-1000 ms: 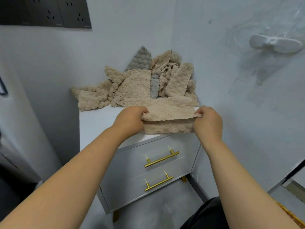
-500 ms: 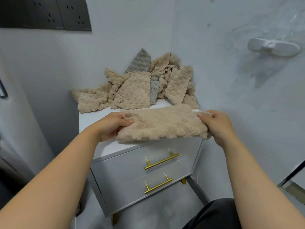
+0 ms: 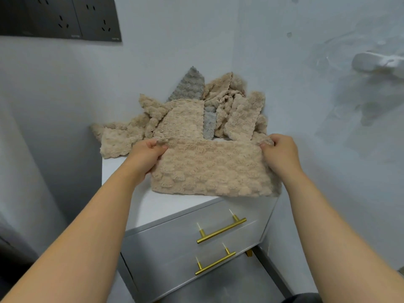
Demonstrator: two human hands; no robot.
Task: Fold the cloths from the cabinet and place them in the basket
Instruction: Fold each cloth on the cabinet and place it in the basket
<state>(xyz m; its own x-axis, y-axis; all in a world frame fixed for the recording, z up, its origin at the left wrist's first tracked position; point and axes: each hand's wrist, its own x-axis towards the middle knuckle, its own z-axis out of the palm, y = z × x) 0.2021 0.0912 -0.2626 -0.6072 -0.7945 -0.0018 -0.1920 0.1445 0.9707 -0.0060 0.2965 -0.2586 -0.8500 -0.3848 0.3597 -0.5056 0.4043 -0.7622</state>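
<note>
A beige fluffy cloth (image 3: 214, 169) hangs spread out over the front of the white cabinet top (image 3: 122, 171). My left hand (image 3: 146, 154) pinches its upper left corner. My right hand (image 3: 279, 152) pinches its upper right corner. Behind it, a heap of beige cloths (image 3: 181, 121) with two grey cloths (image 3: 188, 86) leans into the wall corner at the back of the cabinet. No basket is in view.
The grey cabinet has two drawers with gold handles (image 3: 220, 230) below the top. Walls close in behind and to the right. Dark sockets (image 3: 65, 18) sit at upper left; a white wall fitting (image 3: 380, 62) sticks out at upper right.
The cloth was bunched between my hands near the front edge. Both hands have since drawn it open and lifted its top edge, so it now hangs flat and spread.
</note>
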